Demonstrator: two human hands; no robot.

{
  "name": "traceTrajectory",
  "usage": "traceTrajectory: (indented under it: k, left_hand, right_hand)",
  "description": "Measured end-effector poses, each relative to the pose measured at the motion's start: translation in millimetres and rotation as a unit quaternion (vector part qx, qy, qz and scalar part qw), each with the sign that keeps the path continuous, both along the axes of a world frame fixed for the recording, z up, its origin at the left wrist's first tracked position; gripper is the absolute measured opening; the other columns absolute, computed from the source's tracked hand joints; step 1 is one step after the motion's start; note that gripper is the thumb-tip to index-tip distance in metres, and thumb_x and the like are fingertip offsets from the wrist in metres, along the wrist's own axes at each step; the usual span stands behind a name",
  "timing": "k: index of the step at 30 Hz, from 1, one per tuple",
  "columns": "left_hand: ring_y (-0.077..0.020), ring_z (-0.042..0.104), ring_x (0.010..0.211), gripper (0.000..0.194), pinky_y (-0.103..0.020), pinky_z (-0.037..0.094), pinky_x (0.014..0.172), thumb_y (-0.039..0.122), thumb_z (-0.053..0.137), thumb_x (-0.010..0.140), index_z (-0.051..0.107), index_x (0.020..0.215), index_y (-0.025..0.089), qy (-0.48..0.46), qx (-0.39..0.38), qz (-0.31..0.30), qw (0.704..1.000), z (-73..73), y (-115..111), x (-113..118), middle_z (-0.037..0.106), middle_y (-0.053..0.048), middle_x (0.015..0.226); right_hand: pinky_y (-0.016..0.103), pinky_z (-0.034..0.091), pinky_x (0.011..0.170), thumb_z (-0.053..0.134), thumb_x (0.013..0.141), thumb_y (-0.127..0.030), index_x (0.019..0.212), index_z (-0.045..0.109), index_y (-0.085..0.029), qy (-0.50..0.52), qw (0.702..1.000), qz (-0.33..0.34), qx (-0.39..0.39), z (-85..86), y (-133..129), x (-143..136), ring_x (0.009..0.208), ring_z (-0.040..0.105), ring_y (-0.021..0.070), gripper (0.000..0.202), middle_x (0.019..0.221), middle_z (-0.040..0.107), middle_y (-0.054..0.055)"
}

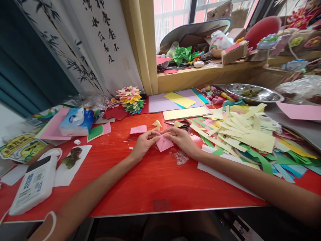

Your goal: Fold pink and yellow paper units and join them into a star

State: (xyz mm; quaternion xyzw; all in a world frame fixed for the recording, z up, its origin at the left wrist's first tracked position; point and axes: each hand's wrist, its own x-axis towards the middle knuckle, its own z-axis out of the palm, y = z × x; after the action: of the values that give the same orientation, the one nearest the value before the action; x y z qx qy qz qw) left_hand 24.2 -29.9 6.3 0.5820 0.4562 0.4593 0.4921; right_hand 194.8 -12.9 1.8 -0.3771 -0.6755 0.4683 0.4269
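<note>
A small square of pink paper [165, 144] with fold lines across it is held just above the red table [140, 187]. My left hand [144, 143] pinches its upper left edge between thumb and fingers. On the upper right edge, my right hand [182, 140] grips it the same way, fingers closed. Just beyond my hands lie small folded yellow pieces [157, 124] and a pair of scissors [184, 125] with black handles, partly hidden. Left of these is a flat stack of pink paper [138, 129].
Paper strips in several colours [240, 134] heap on the right. A folded-paper model [130, 98] stands at the back, beside coloured sheets [160, 100]. A tissue pack [77, 121] and a white box [35, 184] lie left. A metal dish [254, 92] sits back right.
</note>
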Motion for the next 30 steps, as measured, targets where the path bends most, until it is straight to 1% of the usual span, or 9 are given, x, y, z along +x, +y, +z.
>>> traceTrajectory:
  k: [4, 7, 10, 12, 16, 19, 23, 25, 30]
  left_hand:
    - [-0.0117, 0.055, 0.073, 0.019, -0.022, 0.042, 0.066, 0.031, 0.061, 0.07, 0.061, 0.084, 0.017, 0.031, 0.021, -0.007, 0.999, -1.7, -0.2, -0.2, 0.061, 0.0, 0.079]
    - [-0.0144, 0.056, 0.082, 0.021, -0.024, 0.042, 0.075, 0.032, 0.058, 0.073, 0.064, 0.088, 0.018, 0.064, 0.049, -0.005, 0.997, -1.4, -0.4, -1.1, 0.064, -0.002, 0.087]
    - [-0.0169, 0.056, 0.09, 0.026, -0.026, 0.041, 0.081, 0.034, 0.056, 0.075, 0.066, 0.093, 0.018, 0.078, 0.059, 0.007, 0.995, -1.6, 0.1, -2.6, 0.066, -0.004, 0.093]
    - [-0.0183, 0.057, 0.094, 0.027, -0.028, 0.041, 0.084, 0.034, 0.057, 0.075, 0.066, 0.094, 0.018, 0.074, 0.06, 0.015, 0.995, -2.5, 0.7, -3.4, 0.066, -0.004, 0.095]
    - [-0.0197, 0.057, 0.096, 0.028, -0.03, 0.041, 0.087, 0.034, 0.057, 0.075, 0.066, 0.096, 0.018, 0.063, 0.061, 0.028, 0.996, -4.5, 1.8, -4.3, 0.066, -0.006, 0.099]
    - [-0.0193, 0.057, 0.095, 0.029, -0.031, 0.041, 0.087, 0.034, 0.056, 0.076, 0.065, 0.098, 0.018, 0.064, 0.065, 0.029, 0.995, -5.2, 2.2, -4.8, 0.065, -0.006, 0.102]
    - [-0.019, 0.056, 0.097, 0.029, -0.03, 0.041, 0.086, 0.034, 0.055, 0.077, 0.065, 0.098, 0.018, 0.067, 0.07, 0.017, 0.995, -4.9, 1.9, -5.2, 0.064, -0.005, 0.103]
    - [-0.0187, 0.056, 0.096, 0.03, -0.029, 0.041, 0.085, 0.036, 0.054, 0.077, 0.065, 0.099, 0.018, 0.088, 0.073, 0.01, 0.993, -4.0, 1.1, -4.7, 0.065, -0.005, 0.102]
    - [-0.0169, 0.056, 0.092, 0.032, -0.028, 0.041, 0.083, 0.037, 0.052, 0.078, 0.062, 0.104, 0.022, 0.175, 0.112, -0.012, 0.978, 1.0, -2.8, -2.1, 0.064, -0.003, 0.099]
  right_hand:
    - [0.025, 0.041, 0.062, 0.053, 0.077, -0.036, 0.089, 0.061, -0.016, -0.009, 1.0, -0.006, 0.013, 1.5, -1.4, -0.3, 0.068, 0.057, 0.0133, 0.024, 0.076, 0.064, 0.004]
    - [0.026, 0.042, 0.065, 0.052, 0.078, -0.036, 0.087, 0.062, -0.016, -0.014, 1.0, -0.005, 0.022, 0.3, -0.4, -1.0, 0.074, 0.057, 0.0143, 0.024, 0.082, 0.065, 0.004]
    - [0.027, 0.043, 0.07, 0.049, 0.08, -0.036, 0.087, 0.063, -0.016, -0.009, 1.0, 0.001, 0.017, -2.3, 2.1, -1.6, 0.079, 0.057, 0.0153, 0.026, 0.087, 0.064, 0.005]
    - [0.028, 0.044, 0.07, 0.048, 0.08, -0.037, 0.085, 0.063, -0.016, 0.013, 1.0, 0.015, -0.008, -3.5, 3.4, -1.9, 0.079, 0.057, 0.0157, 0.026, 0.086, 0.064, 0.005]
    - [0.029, 0.046, 0.068, 0.05, 0.078, -0.036, 0.081, 0.061, -0.015, 0.076, 0.991, 0.053, -0.092, -3.7, 4.1, -2.6, 0.072, 0.058, 0.0151, 0.023, 0.078, 0.062, 0.004]
    - [0.028, 0.047, 0.066, 0.054, 0.076, -0.035, 0.078, 0.06, -0.015, 0.086, 0.989, 0.052, -0.107, -3.6, 4.0, -2.6, 0.068, 0.058, 0.0135, 0.021, 0.075, 0.062, 0.003]
    - [0.027, 0.046, 0.064, 0.054, 0.076, -0.035, 0.077, 0.059, -0.015, 0.083, 0.99, 0.047, -0.105, -4.6, 4.2, -2.0, 0.066, 0.057, 0.0126, 0.02, 0.076, 0.062, 0.004]
    - [0.027, 0.046, 0.063, 0.053, 0.076, -0.037, 0.077, 0.058, -0.015, 0.068, 0.993, 0.038, -0.092, -5.2, 4.1, -1.6, 0.066, 0.056, 0.0127, 0.022, 0.076, 0.062, 0.004]
    - [0.023, 0.038, 0.055, 0.049, 0.079, -0.04, 0.071, 0.057, -0.016, -0.034, 0.999, -0.002, 0.003, -2.9, 0.7, -0.7, 0.059, 0.05, 0.0104, 0.027, 0.067, 0.058, 0.001]
